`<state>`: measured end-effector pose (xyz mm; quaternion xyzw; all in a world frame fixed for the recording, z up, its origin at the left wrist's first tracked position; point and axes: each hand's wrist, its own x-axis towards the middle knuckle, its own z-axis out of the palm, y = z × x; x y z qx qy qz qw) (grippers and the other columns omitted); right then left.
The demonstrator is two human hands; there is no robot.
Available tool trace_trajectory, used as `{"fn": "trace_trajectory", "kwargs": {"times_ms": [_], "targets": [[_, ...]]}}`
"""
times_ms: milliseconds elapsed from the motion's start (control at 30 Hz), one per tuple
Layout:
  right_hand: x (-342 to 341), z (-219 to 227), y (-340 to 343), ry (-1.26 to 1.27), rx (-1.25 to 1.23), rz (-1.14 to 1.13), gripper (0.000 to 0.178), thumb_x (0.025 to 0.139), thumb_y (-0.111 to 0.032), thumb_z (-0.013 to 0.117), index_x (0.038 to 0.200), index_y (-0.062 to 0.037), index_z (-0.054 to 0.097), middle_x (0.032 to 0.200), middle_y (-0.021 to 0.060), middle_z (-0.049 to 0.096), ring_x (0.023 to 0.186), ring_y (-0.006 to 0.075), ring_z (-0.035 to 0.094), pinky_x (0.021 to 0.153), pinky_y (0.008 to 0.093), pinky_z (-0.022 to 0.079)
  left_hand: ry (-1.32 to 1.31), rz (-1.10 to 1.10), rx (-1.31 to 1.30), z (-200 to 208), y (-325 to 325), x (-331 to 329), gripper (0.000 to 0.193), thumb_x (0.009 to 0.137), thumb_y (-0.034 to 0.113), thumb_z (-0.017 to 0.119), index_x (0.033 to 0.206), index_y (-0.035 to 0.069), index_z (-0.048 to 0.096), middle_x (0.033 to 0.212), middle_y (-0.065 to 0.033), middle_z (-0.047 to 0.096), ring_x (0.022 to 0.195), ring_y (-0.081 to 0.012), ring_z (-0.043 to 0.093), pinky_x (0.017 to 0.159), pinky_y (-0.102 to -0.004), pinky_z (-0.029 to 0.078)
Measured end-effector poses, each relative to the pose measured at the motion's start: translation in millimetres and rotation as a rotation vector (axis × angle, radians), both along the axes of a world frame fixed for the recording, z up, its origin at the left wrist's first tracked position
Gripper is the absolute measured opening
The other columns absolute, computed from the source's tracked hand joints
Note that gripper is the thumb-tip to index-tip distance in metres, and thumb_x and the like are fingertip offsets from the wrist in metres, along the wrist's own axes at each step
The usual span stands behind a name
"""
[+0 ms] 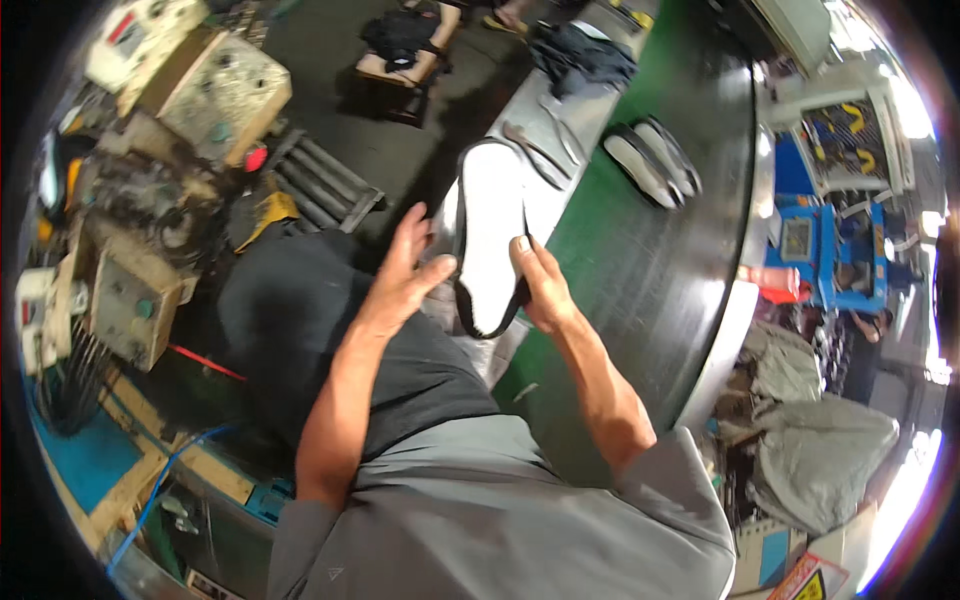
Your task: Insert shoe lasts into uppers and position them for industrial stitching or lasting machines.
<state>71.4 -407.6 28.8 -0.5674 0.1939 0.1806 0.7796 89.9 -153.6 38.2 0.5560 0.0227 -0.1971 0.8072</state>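
Note:
A black shoe is in front of me with its white sole turned up and its dark upper showing round the edge. My right hand grips its right side near the lower end, the thumb lying on the sole and the fingers hidden underneath. On the other side, my left hand is open with its fingers spread. Its thumb points at the shoe's left edge; whether it touches I cannot tell. Just beyond the shoe, a long-handled metal tool lies on a narrow metal bench.
A pair of dark shoes with white soles sits on the dark conveyor belt to the right. Dark cloth lies farther up the bench. Worn machinery stands close on the left. A padded stool is at the back.

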Motion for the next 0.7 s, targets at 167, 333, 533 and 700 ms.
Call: {"fn": "trace_trajectory", "kwargs": {"times_ms": [167,333,533,700], "targets": [[17.3,17.2,129.9,-0.141,-0.133,0.371,0.088,0.114,-0.059,0.052,0.162,0.0141,0.04,0.155,0.0276,0.059,0.147,0.0327,0.054,0.124,0.0402,0.039,-0.016,0.439,0.114,11.7,72.0,-24.9,0.085,0.108,0.037,0.072,0.17,-0.003,0.029,0.164,-0.0199,0.049,0.153,-0.0274,0.045,0.127,-0.0404,0.034],[-14.3,73.6,198.9,-0.292,-0.312,0.781,0.074,0.117,-0.05,0.046,0.163,0.0083,0.043,0.151,0.0255,0.063,0.144,0.0314,0.056,0.122,0.0407,0.04,-0.191,0.647,0.033,41.3,163.4,-83.8,0.075,0.111,0.038,0.067,0.167,-0.002,0.039,0.16,-0.0156,0.054,0.146,-0.0226,0.051,0.124,-0.0359,0.037],[-28.1,78.2,248.5,-0.503,-0.412,1.024,0.085,0.106,-0.045,0.072,0.167,0.0044,0.038,0.162,0.0349,0.05,0.155,0.0451,0.046,0.127,0.0467,0.036,-0.064,0.614,0.134,62.5,229.4,-125.9,0.06,0.106,0.028,0.071,0.159,0.002,0.056,0.15,-0.0113,0.062,0.135,-0.0192,0.057,0.118,-0.0333,0.042],[6.0,106.3,298.0,-0.695,-0.456,1.057,0.089,0.1,-0.039,0.082,0.17,-0.005,0.038,0.153,0.0309,0.057,0.147,0.0415,0.054,0.123,0.0462,0.042,-0.147,0.552,0.224,75.6,234.0,-122.5,0.06,0.103,0.024,0.073,0.157,0.002,0.058,0.147,-0.0105,0.064,0.132,-0.0185,0.06,0.115,-0.0328,0.044]]}}
